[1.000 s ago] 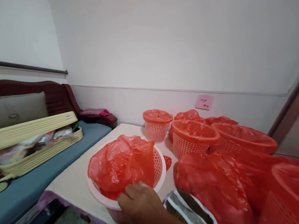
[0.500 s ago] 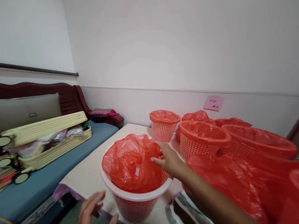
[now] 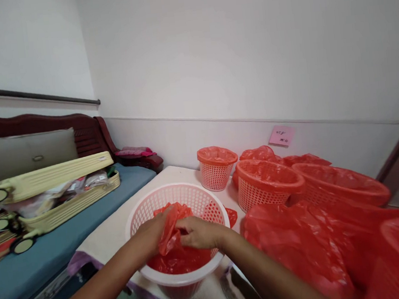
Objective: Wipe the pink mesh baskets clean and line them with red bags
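A white plastic basket (image 3: 187, 278) with perforated sides stands near the front edge of the covered table. Crumpled inside it is a thin red plastic bag (image 3: 178, 264), below the rim. My left hand (image 3: 153, 233) reaches in over the left side, closed on a gathered fold of the bag. From the right comes my right hand (image 3: 200, 232), fingers curled and pinching the same bunched part. The left fingertips are partly hidden by the plastic. Just behind, a smaller basket (image 3: 215, 176) stands with a red bag lining it and folded over its rim.
Several red-bagged baskets, among them a wide one (image 3: 261, 191), crowd the table's right side beside loose red plastic (image 3: 294, 239). A pink note (image 3: 281, 135) is on the wall. To the left, a yellow suitcase (image 3: 65, 201) lies partly open on a blue mattress (image 3: 134, 176).
My left hand has moved from in front of the basket into it and taken hold of the bag. The bag, earlier puffed up to the rim, is now lower and bunched between both hands.
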The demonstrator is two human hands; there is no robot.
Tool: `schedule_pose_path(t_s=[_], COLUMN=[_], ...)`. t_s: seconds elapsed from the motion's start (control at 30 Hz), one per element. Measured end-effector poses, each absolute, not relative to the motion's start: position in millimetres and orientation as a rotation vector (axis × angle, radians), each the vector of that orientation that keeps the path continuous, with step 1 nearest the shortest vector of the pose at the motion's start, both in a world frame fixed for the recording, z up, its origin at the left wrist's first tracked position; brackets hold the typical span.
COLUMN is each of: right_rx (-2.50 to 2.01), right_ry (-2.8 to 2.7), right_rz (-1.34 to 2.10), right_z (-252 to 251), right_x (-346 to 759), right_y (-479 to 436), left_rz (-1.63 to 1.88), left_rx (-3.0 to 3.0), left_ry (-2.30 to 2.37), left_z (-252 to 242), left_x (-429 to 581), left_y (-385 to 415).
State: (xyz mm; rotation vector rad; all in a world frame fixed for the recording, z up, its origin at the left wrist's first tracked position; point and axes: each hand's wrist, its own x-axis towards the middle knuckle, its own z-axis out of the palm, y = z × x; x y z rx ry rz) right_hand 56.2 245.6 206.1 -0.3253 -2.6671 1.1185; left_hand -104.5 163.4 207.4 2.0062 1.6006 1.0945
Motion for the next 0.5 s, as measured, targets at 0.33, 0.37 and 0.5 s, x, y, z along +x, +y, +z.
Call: schedule_pose_path(t_s=[0.33,0.37,0.5], right_rx=[-0.657,-0.673,-0.646], right_ry=[-2.156,-2.161,-2.343], right_rz=[1.073,1.037,0.923], right_z=[209,210,213], right_x=[61,62,61], right_y=[241,240,240], left_rz=[1.247,1.318,1.520], left_rx=[1.796,1.754,1.606], left_ry=[1.530,1.562,1.622], left_z=[206,205,197], left_x=[-120,-123,-130], left_y=[179,178,169])
